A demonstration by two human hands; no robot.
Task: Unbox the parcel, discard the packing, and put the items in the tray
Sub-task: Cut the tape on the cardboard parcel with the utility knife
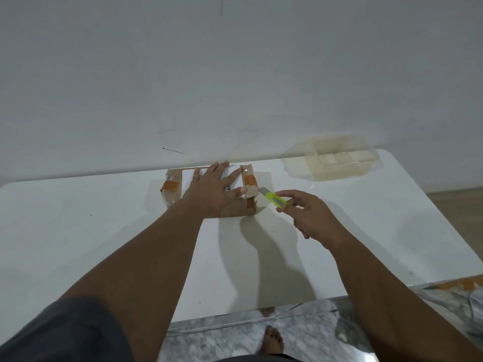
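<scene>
A small cardboard parcel (249,191) with a white label, clear tape and orange tape strips sits at the far middle of the white table (104,231). My left hand (213,190) lies flat on top of it, fingers spread. My right hand (311,218) pinches a yellow-green box cutter (274,198), its blade pointing at the parcel's right side, close to the edge. A clear plastic tray (337,163) stands at the far right of the table, apart from the parcel.
The wall rises right behind the table's far edge. A crumpled plastic bag with orange tape (454,296) lies at the table's near right corner. Marble floor and a bare foot (273,340) show below the near edge.
</scene>
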